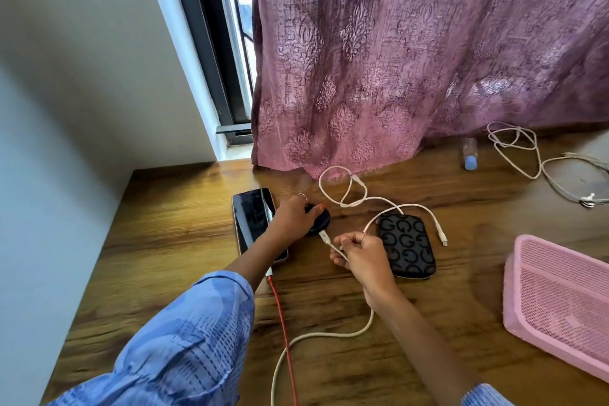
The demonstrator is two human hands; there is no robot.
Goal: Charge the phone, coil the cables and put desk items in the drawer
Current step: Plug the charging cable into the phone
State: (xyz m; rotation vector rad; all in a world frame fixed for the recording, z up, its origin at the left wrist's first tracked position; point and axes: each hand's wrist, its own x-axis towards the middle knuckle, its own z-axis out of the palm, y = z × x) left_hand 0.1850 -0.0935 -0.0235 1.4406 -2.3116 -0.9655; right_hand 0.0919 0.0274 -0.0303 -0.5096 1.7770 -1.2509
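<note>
Handling now: the left hand (293, 212) presses down on a dark round puck (318, 221), apparently a charging pad, while the right hand (361, 257) pinches a white cable (324, 333) just behind its plug, which sits at the puck's near edge.
Left hand state: fingers spread and closed over the top of the puck, steadying it on the tabletop (171, 241).
Right hand state: thumb and fingers clamped on the cable.
Phone: the phone (253, 221) lies flat, screen up, just left of the puck, under the left wrist, with a red cable (283, 323) at its near end.
Puck feel: likely light and smooth, so it would slide unless held down.
White cable feel: soft, limp and springy; grip the stiff plug housing, not the cord, to avoid kinking.
Phone feel: rigid, glassy, probably slippery; best taken by its long edges.
Other cables: a looped white cable (356, 194) lies behind a patterned pouch (407, 245); a tangled one (517, 148) lies far right near a small bottle (469, 153).
Storage: a pink mesh basket (560, 306) stands at the right edge.
Drawer: not in view.
</note>
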